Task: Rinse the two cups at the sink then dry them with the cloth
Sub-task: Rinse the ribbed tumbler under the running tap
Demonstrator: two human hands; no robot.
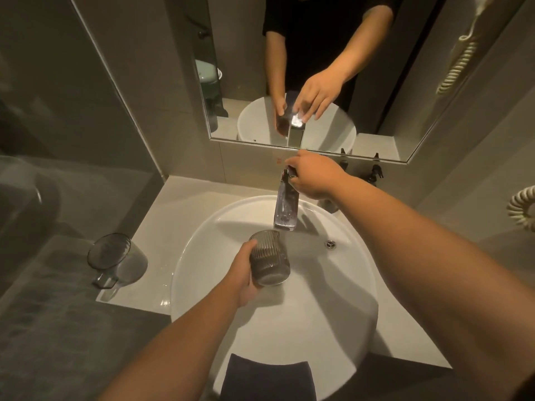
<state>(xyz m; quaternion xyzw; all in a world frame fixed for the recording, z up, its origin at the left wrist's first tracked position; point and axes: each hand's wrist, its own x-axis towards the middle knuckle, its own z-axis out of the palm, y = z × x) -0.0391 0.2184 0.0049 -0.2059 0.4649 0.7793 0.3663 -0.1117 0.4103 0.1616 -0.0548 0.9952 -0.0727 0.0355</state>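
My left hand [246, 277] grips a dark ribbed glass cup [269, 260] and holds it tilted over the white sink basin [202, 256], its mouth just below the chrome tap spout [286, 209]. My right hand [312, 176] reaches to the back of the tap, and its fingers rest on the tap's lever [290, 172]. I see no water running. A second smoky cup with a handle [114, 260] lies tilted on the counter left of the basin. A dark cloth [269, 379] hangs over the basin's near rim.
A wall mirror [405, 96] behind the tap reflects the hands. The pale counter [162, 215] surrounds the basin, with a glass partition on the left. A coiled cord [521, 208] hangs at the right wall. Small dark bottles [376, 172] stand behind the tap.
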